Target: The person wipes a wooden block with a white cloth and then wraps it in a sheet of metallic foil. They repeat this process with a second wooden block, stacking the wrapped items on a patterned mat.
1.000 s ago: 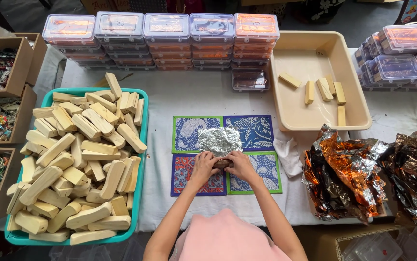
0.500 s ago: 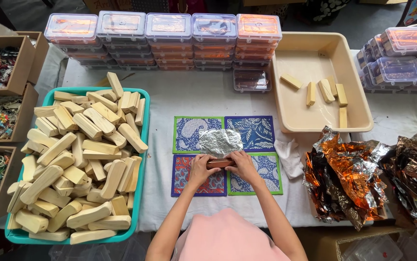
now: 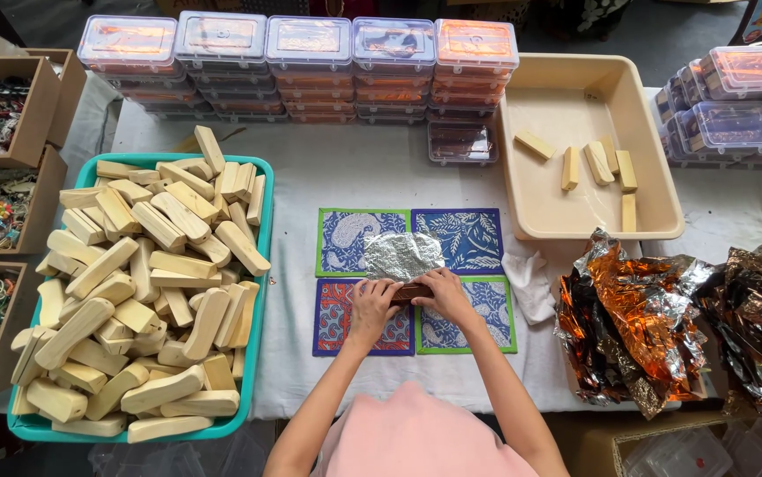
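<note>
At the middle of the white-clothed desk [image 3: 372, 177], on the four patterned cloth mats [image 3: 350, 238], left hand [image 3: 370, 305] and right hand [image 3: 444, 296] pinch a small dark-brown bar [image 3: 411, 291] by its ends, fingers curled shut, silver foil sheet [image 3: 401, 254] just beyond; best keep it flat and pressed tight to the foil's near edge.

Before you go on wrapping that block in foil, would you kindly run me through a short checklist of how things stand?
1. Both hands on the block: left hand and right hand each press an end of the brown block. Ok.
2. Foil laid flat: it is crumpled, on the mats just beyond the block. Not ok.
3. Foil edge tucked under the block: hidden by the fingers. Cannot tell.
4. Stock at hand: green bin piled with wooden blocks. Ok.
5. Room in the beige tray: only a few pieces lie in it. Ok.
</note>
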